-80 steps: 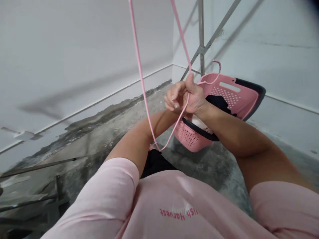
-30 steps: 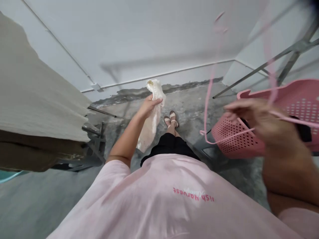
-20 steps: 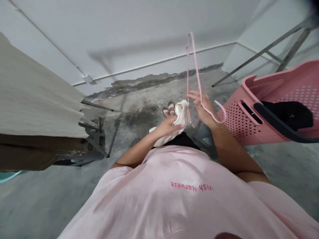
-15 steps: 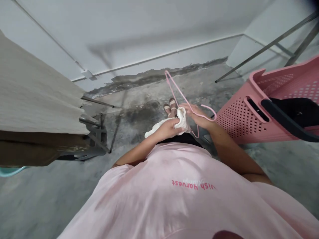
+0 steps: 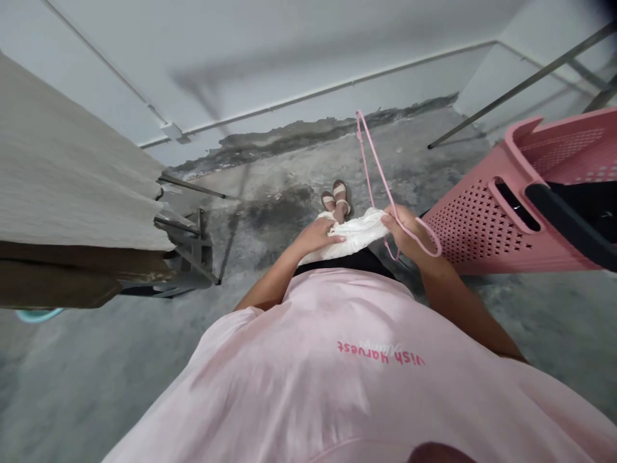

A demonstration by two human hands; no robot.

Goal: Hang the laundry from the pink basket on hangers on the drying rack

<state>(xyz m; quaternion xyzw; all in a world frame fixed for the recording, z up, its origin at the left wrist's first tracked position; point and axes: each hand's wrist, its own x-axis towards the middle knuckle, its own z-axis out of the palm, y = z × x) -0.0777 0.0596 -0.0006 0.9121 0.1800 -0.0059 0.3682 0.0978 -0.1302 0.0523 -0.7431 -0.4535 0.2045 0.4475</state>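
Two fabrics hanging at far left, cream cloth (image 5: 77,173) above brown cloth (image 5: 67,280), with a teal rim (image 5: 41,316) just below. Next, a metal leg (image 5: 193,186) over bare grey concrete (image 5: 144,360), stained darker toward the middle; beyond, a pale wall (image 5: 270,51), flaking along its foot. Grips with left hand (image 5: 318,236), fingers closed, a white garment (image 5: 359,233) at waist height, stretched left to right and rising slightly rightward. Stands in strappy sandals (image 5: 340,193) just past it. Pinches the garment's right end with right hand (image 5: 405,233), and holds there a pink hanger (image 5: 378,163), long axis angled away toward the wall, hook curling right. At far right, a perforated pink basket (image 5: 475,225) with a black handle (image 5: 571,225), and a slanting metal bar (image 5: 523,88) behind.
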